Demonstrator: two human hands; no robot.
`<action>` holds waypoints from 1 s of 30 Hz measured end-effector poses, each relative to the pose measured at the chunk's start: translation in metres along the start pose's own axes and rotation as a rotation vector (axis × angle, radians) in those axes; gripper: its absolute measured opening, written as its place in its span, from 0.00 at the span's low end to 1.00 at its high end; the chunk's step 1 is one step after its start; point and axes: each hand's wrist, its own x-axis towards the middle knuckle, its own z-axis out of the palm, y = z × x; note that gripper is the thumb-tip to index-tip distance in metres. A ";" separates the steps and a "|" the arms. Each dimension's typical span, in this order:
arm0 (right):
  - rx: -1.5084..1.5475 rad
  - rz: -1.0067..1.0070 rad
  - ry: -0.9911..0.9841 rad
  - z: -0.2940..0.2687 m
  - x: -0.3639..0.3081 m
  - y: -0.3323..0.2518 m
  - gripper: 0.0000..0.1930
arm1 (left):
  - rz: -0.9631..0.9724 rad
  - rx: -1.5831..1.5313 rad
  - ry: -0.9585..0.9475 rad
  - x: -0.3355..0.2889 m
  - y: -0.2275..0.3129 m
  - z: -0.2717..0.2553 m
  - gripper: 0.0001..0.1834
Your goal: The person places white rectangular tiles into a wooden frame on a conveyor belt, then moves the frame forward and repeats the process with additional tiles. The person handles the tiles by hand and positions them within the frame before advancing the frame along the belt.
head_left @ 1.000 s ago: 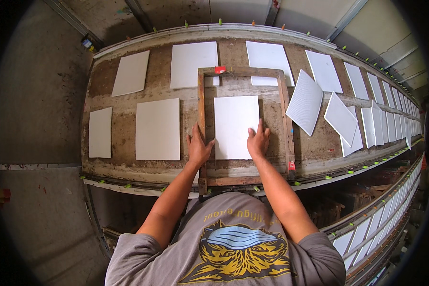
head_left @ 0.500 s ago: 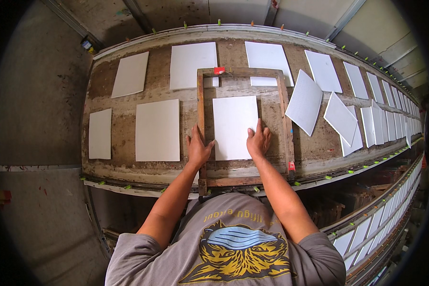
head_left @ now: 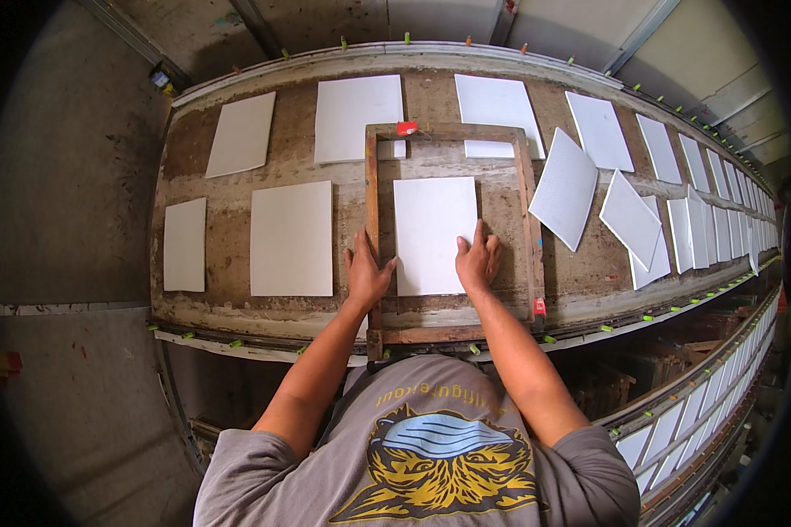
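Observation:
A white rectangular sheet (head_left: 435,233) lies flat on the long brown-stained table (head_left: 220,191), inside a worn wooden frame (head_left: 439,335). Across the frame's left bar rests my left hand (head_left: 369,274), its fingers stretched out and its thumb at the sheet's left edge. On the sheet's right edge is my right hand (head_left: 477,261), open, with the index finger pointing away from me, the thumb on the white surface and the other fingers bent. Red tape (head_left: 407,128) marks the frame's far bar, and another red piece (head_left: 540,306) its near right corner.
Similar white sheets lie in two rows, among them one left of the frame (head_left: 291,239). The frame overlaps two far ones. To the right, a tilted sheet (head_left: 563,189) and several others lie askew or overlap. Green clips (head_left: 549,338) line the table's edges. Another table (head_left: 642,445) stands lower right.
The view has shifted very slightly. Both hands, the sheet and the frame keep nearly the same places.

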 end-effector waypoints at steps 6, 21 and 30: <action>-0.030 -0.001 -0.026 -0.009 0.002 -0.002 0.36 | -0.023 0.057 0.008 -0.001 0.005 -0.002 0.61; -0.201 -0.924 -0.325 0.005 0.062 -0.027 0.40 | -0.104 0.143 -0.037 0.001 0.014 -0.004 0.61; -0.200 -0.809 -0.256 0.023 0.091 -0.064 0.36 | -0.076 0.151 -0.019 0.002 0.008 -0.001 0.61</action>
